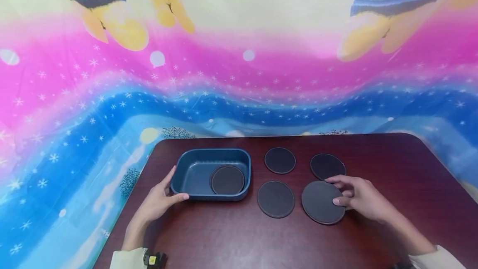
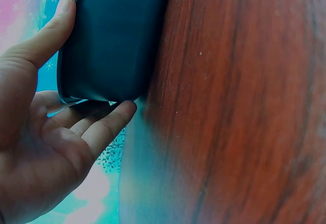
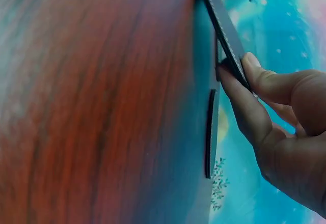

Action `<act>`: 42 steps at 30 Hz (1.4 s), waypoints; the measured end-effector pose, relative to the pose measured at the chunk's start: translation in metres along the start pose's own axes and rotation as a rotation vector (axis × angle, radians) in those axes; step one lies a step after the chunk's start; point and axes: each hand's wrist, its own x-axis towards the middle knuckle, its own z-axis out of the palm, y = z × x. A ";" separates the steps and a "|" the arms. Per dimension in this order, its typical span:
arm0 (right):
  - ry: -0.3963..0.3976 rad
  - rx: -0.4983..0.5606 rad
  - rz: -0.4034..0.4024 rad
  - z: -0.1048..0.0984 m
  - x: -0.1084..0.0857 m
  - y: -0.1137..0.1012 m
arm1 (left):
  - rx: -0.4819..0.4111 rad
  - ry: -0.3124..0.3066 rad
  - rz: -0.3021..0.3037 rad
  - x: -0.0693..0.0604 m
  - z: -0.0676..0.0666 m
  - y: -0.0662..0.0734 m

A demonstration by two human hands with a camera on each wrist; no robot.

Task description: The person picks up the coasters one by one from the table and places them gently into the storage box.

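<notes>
A dark blue rectangular tray with raised sides point(image 1: 183, 198) stands at the left of the table. At its front left corner my left hand point(image 1: 157, 202) holds it, thumb on the front wall and fingers round the left end. Inside, at the tray's right end, lies a dark round coaster point(image 1: 228, 180), seemingly on another. My right hand point(image 1: 360, 196) pinches a black round coaster point(image 1: 321, 202) by its right edge, thumb on top and fingers beneath. In the right wrist view this coaster point(image 3: 224, 30) is tilted, its gripped edge off the table.
Right of the tray, two coasters lie flat, one at the back point(image 1: 280, 160) and one in front point(image 1: 276, 199). Another coaster point(image 1: 327, 166) lies behind the held one. All are on a dark reddish-brown wooden table point(image 1: 239, 235). A colourful printed cloth point(image 1: 239, 74) hangs behind.
</notes>
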 end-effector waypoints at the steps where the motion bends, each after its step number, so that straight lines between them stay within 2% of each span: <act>1: -0.019 0.044 0.001 -0.001 0.000 0.002 | 0.002 -0.001 0.001 0.000 0.000 0.000; 6: -0.042 0.197 0.014 -0.006 -0.001 0.008 | -0.002 -0.003 0.004 0.000 0.000 0.001; 12: 0.020 0.266 0.076 -0.010 0.003 0.008 | -0.003 -0.006 0.005 0.000 0.000 0.000; 15: 0.047 0.301 0.080 -0.011 0.005 0.008 | -0.002 -0.004 0.002 0.002 0.000 0.000; 23: 0.090 0.354 0.089 -0.015 0.008 0.005 | -0.001 -0.017 -0.005 0.001 -0.001 0.001; 32: 0.099 0.416 0.096 -0.018 0.010 -0.007 | -0.005 -0.024 -0.007 0.004 0.001 0.003; 38: 0.097 0.460 0.100 -0.014 0.012 -0.013 | -0.010 -0.036 -0.024 0.000 -0.002 0.002; 42: 0.098 0.487 0.092 -0.014 0.015 -0.015 | -0.012 -0.040 -0.013 0.002 -0.002 0.003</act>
